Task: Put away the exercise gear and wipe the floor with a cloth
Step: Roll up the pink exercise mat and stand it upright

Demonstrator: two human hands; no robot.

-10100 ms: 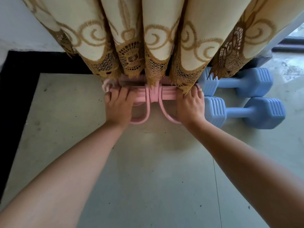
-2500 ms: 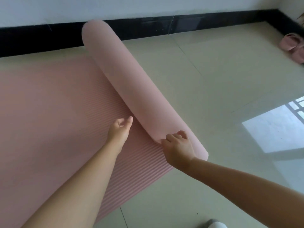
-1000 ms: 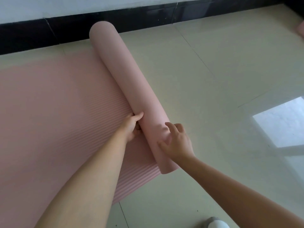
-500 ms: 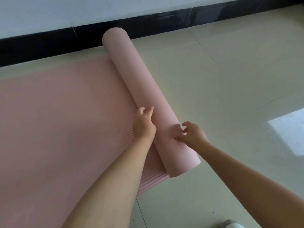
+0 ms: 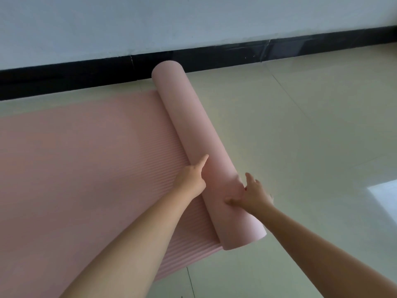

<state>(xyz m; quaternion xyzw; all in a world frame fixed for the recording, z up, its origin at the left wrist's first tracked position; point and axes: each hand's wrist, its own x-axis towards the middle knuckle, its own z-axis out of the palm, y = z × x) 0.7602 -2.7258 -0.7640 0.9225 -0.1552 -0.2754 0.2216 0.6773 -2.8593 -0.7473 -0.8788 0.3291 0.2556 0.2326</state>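
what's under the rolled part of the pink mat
The roll rests on the mat's flat ribbed part along its left side, and on the tiled floor. The contact line beneath it is hidden.

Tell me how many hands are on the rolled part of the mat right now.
2. The left hand touches the roll on the side facing the flat mat; the right hand presses its floor-side flank, nearer the near end.
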